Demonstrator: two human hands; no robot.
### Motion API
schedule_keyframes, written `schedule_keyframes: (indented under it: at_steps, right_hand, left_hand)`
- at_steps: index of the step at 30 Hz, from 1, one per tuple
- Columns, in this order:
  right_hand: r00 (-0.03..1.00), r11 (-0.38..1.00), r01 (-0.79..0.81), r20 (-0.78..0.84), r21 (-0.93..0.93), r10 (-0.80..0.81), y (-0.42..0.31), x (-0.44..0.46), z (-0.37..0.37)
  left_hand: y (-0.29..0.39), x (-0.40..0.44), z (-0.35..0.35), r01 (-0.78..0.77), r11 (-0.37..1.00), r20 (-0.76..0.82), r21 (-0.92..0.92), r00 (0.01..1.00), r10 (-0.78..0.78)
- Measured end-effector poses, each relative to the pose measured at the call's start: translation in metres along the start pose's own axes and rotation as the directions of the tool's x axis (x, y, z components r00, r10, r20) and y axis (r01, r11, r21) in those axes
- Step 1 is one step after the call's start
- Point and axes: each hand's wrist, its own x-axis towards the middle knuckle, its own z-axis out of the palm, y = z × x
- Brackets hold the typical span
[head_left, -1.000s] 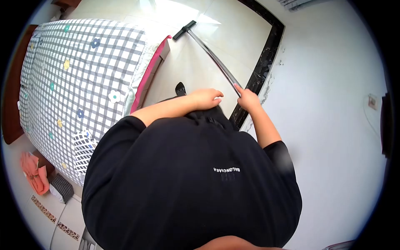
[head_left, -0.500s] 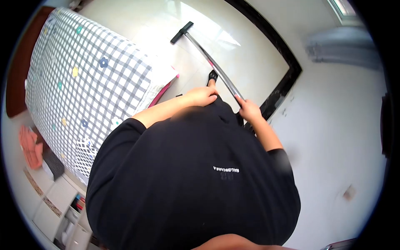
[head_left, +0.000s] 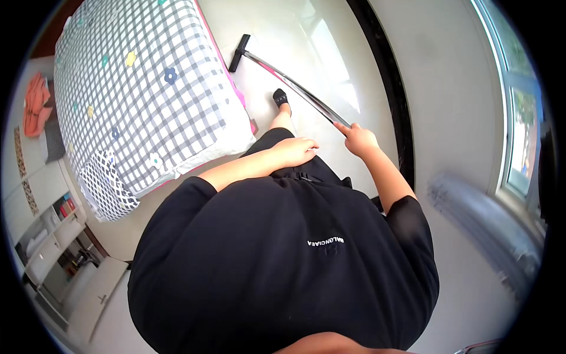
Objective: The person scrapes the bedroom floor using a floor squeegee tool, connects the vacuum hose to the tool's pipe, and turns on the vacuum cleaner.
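My right hand (head_left: 361,140) is wrapped round the end of a long metal pole (head_left: 300,89). At the pole's far end a black T-shaped head (head_left: 239,53) lies on the pale tiled floor, close to the bed's edge. My left hand (head_left: 295,151) rests against my dark trousers at the waist, fingers extended and holding nothing. A foot in a black shoe (head_left: 280,98) stands on the floor between the bed and the pole.
A bed (head_left: 171,112) with a checked, flowered cover fills the upper left. Cabinets (head_left: 47,248) with shelves stand at the lower left. A dark floor border (head_left: 395,88) runs along the wall at right, near a window (head_left: 522,135) and a grey-blue curtain (head_left: 483,224).
The view has turned right, bringing in the window and more cabinets. The T-shaped head has shifted slightly left in view, beside the bed. My right hand keeps its hold on the pole.
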Motion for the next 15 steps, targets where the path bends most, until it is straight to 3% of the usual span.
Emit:
schedule_keyframes:
  at_steps: [5,7,9,11,15]
  right_hand:
    - [0.999,0.996,0.033,-0.034,-0.087,-0.036,-0.022,0.102,-0.11]
    - [0.998,0.986,0.061,-0.021,-0.156,-0.065,-0.03,0.14,-0.14]
    - [0.997,0.976,0.065,-0.037,-0.208,-0.074,-0.043,0.176,-0.18]
    - [0.995,0.962,0.096,-0.014,-0.257,-0.103,-0.054,0.204,-0.214]
    - [0.991,0.954,0.127,-0.01,-0.271,-0.135,-0.056,0.256,-0.269]
  left_hand:
    - [0.004,0.062,-0.1,-0.017,0.998,-0.138,-0.056,0.99,0.009]
    - [0.011,0.074,-0.142,-0.007,0.996,-0.207,0.09,0.978,0.026]
    - [0.009,0.082,-0.181,-0.045,0.998,-0.306,0.034,0.95,0.053]
    - [0.006,0.088,-0.216,0.019,0.999,-0.255,0.031,0.967,-0.01]
    - [-0.008,0.105,-0.27,0.067,0.997,-0.327,-0.04,0.942,-0.076]
